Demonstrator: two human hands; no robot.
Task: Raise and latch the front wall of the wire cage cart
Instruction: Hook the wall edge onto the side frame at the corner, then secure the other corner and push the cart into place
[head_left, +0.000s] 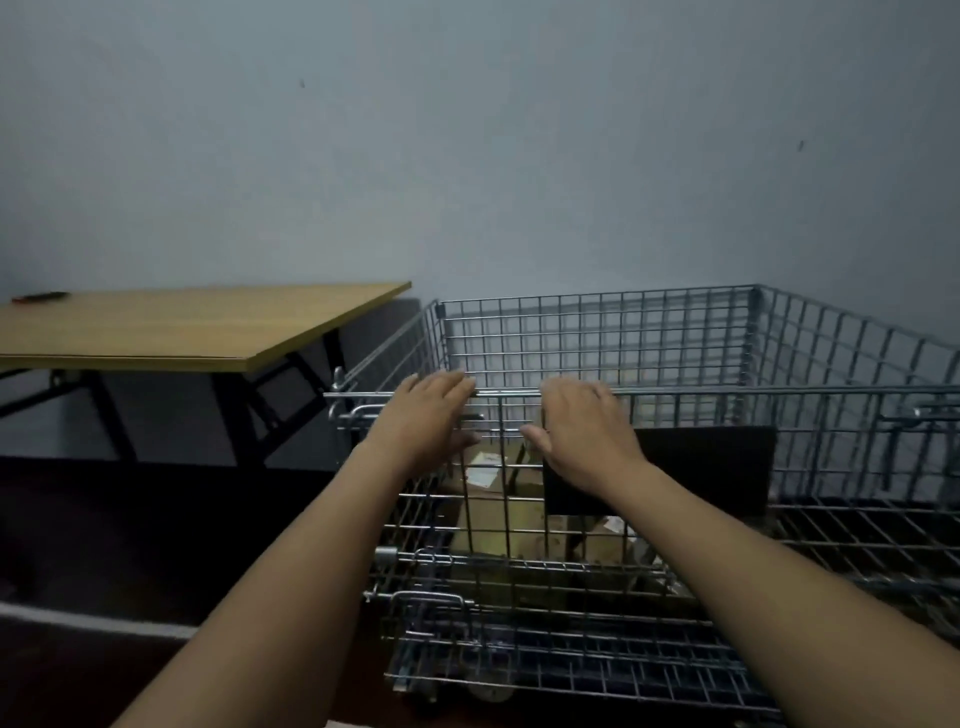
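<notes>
1. Where the grey wall (467, 156) fills the far half of the view, a wire cage cart (597, 332) is seen standing against it on the right, its mesh walls upright at the far side and the right side.
2. A wooden folding table (171, 327) on black legs is set to the left of the cart, just beside its far left corner; a small dark object (41, 297) lies at the table's far left edge — what it is cannot be told.
3. The front wall (727, 415) of the cart is seen raised on the near side, its top rail (509, 393) running level across the view from left to right.
4. Cardboard boxes (498, 499) and a flat black panel (701, 467) are visible inside the cart, behind the mesh.
5. The top rail is gripped by the left hand (431, 410), with fingers laid close together over the far side of the bar and the thumb tucked below.
6. The same rail is held just to the right by the right hand (582, 431) — fingers curled together over the bar, thumb stretched out to the left along a lower wire.
7. A sliding latch bar (358, 413) is seen at the front wall's left end, beside the left hand; whether it is engaged cannot be told.
</notes>
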